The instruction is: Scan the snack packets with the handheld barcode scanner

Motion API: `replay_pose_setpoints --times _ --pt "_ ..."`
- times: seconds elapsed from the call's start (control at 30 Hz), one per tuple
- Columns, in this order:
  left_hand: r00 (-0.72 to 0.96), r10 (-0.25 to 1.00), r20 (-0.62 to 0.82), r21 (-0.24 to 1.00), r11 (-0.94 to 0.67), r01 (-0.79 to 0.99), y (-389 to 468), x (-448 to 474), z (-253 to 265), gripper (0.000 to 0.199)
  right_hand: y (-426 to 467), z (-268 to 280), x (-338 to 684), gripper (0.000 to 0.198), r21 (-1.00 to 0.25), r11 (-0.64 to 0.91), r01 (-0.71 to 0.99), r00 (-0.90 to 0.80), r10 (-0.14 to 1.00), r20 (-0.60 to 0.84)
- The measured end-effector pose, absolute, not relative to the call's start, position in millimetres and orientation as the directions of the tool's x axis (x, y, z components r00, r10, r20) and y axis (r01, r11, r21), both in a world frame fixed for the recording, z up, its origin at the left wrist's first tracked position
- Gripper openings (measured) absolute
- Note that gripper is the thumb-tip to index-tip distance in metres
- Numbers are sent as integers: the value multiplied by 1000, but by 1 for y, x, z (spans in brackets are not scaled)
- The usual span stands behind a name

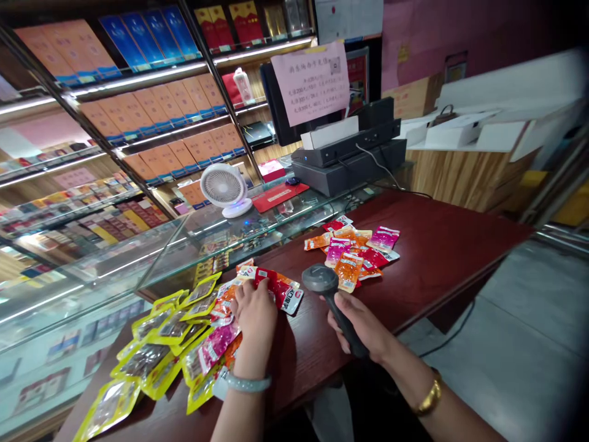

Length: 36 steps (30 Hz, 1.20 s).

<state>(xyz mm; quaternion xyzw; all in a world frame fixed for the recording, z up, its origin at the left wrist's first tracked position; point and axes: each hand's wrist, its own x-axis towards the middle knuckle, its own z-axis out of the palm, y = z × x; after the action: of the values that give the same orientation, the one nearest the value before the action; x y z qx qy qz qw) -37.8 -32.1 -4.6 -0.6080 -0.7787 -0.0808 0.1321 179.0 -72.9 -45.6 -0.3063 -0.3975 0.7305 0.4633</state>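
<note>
My right hand [356, 325] is wrapped round the handle of a dark grey handheld barcode scanner [321, 279], its head pointing up and to the left. Bent fingers of my left hand [254, 310] grip a red snack packet [276, 285] at the top of a mixed pile; the fingertips are partly hidden. Under and beside that hand lie orange packets and a pink packet [219, 345]. Yellow-edged clear packets [161, 325] spread out to the left. Beyond the scanner is a second heap of small packets, including an orange one [348, 270] and a magenta one [384, 238].
Both heaps lie on a dark red wooden tabletop [442, 245]. A glass display counter [161, 252] adjoins it, bearing a white fan [224, 187] and a red folder [280, 196]. Behind stand a monitor with a paper notice [313, 83], a black cash drawer [350, 166] and shelves of boxes.
</note>
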Motion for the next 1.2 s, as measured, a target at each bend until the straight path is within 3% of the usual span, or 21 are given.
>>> replay_pose_setpoints --times 0.13,0.3,0.43,0.57,0.7,0.93,1.2 --pt "-172 910 378 -1 186 983 -29 -17 -13 37 -74 -47 192 44 -855 -243 -458 -360 930 -71" --pt "64 970 235 157 -103 982 -15 37 -16 34 -74 -47 217 38 -865 -167 -473 -230 971 -62" --pt "127 978 163 122 -148 981 2 74 -20 41 -74 -45 234 38 -870 -116 -479 -131 990 -60" --pt "112 991 74 121 -120 985 16 83 -26 36 -78 -45 243 38 -877 -111 -467 -107 992 -69" --pt "45 999 -3 334 -42 942 24 72 -31 21 -82 -47 248 38 -875 -165 -455 -165 981 -99" --pt "-142 974 177 666 -12 746 22 42 -30 10 -83 -48 239 43 -866 -290 -408 -318 934 -164" --pt "-238 947 214 730 6 683 16 16 -34 7 -82 -48 210 46 -867 -335 -368 -421 892 -166"
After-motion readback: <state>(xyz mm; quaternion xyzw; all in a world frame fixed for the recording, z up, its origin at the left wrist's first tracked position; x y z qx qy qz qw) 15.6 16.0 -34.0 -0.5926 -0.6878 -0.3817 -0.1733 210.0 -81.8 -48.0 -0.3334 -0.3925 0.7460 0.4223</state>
